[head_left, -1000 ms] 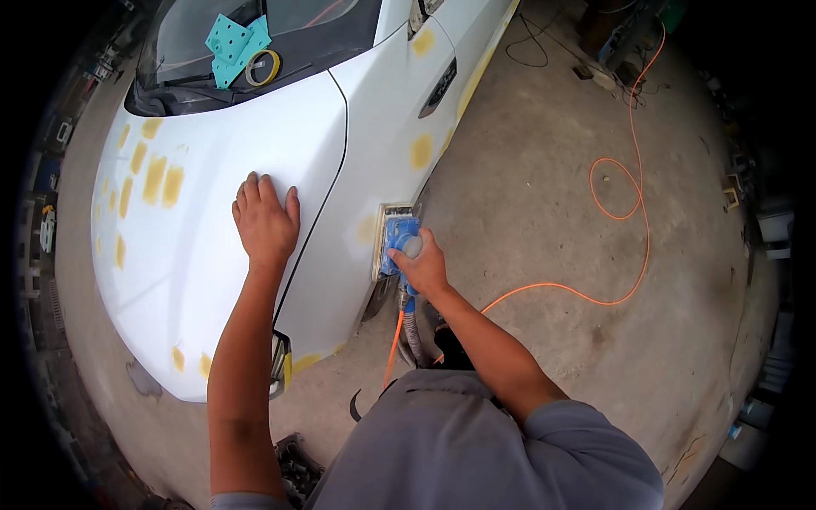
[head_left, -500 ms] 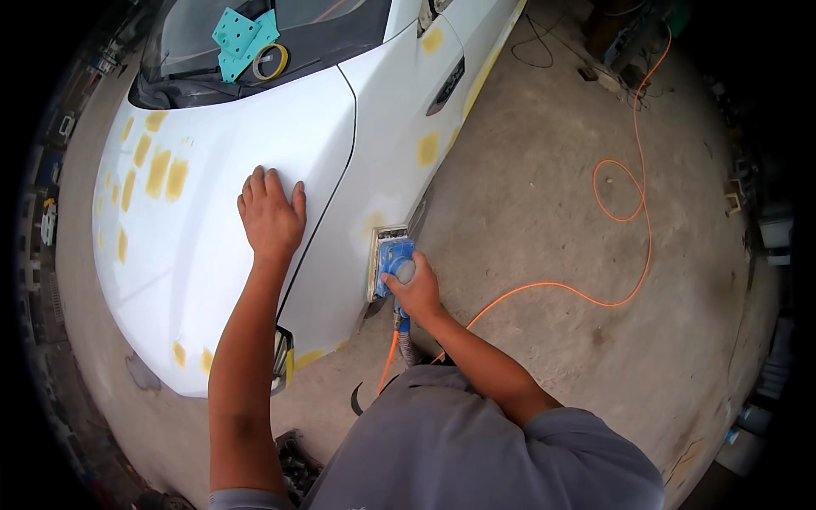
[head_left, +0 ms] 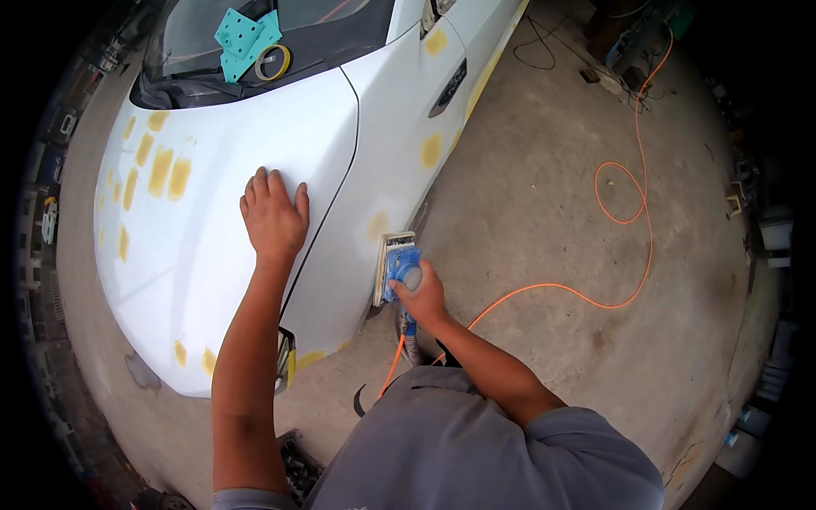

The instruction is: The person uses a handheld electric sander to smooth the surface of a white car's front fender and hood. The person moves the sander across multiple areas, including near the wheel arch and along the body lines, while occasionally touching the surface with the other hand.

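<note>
A white car (head_left: 212, 255) with several yellowish filler patches fills the left and upper middle. My left hand (head_left: 274, 217) lies flat on its hood, fingers a little apart, holding nothing. My right hand (head_left: 423, 297) is wrapped round a blue air sander (head_left: 404, 270), whose pale rectangular pad stands on edge against the front fender. One filler patch (head_left: 379, 224) shows on the fender just above the pad. From the sander's lower end hang an orange air hose (head_left: 393, 365) and a grey ribbed hose (head_left: 412, 348).
Teal perforated sanding sheets (head_left: 246, 41) and a roll of yellow tape (head_left: 272, 62) lie at the base of the windshield. Across the concrete floor on the right, the orange hose runs in a loop (head_left: 620, 191). Boxes and equipment line the far right edge.
The sander in my right hand has shifted slightly down and to the right along the fender, exposing more of the filler patch above it. My left hand stays at the same place on the hood.
</note>
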### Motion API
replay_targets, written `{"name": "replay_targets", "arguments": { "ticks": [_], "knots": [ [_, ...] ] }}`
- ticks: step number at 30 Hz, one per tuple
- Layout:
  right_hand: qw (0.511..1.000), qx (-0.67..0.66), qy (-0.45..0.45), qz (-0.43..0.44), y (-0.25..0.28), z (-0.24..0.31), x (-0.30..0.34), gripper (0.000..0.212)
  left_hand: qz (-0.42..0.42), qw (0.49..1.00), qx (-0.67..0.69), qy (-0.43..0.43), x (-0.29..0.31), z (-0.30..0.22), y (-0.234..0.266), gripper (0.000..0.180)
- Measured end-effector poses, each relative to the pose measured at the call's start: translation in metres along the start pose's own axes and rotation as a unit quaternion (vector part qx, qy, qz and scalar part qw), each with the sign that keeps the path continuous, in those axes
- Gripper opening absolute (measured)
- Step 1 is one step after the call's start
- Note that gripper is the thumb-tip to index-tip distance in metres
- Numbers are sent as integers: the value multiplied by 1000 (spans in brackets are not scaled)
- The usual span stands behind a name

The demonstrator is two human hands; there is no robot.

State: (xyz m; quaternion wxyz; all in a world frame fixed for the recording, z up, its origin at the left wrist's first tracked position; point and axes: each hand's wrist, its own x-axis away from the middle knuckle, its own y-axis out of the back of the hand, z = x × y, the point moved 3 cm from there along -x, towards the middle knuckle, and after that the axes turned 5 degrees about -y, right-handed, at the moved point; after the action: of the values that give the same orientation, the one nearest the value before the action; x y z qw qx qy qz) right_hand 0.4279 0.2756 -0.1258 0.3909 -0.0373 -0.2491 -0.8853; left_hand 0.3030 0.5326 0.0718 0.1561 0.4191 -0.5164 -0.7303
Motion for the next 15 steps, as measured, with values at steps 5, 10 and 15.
{"name": "replay_targets", "arguments": {
  "ticks": [5, 10, 15],
  "knots": [
    [998, 13, 56, -4, -2, 12, -5, 77, -20, 1000, 7, -14, -1, -3, 2, 46],
    [995, 60, 75, 32, -4, 3, 17, 78, -19, 1000, 0, -11, -2, -1, 3, 46],
    [994, 52, 94, -12, -4, 1, -5, 80, -22, 1000, 8, -15, 2, -1, 4, 46]
  ]
}}
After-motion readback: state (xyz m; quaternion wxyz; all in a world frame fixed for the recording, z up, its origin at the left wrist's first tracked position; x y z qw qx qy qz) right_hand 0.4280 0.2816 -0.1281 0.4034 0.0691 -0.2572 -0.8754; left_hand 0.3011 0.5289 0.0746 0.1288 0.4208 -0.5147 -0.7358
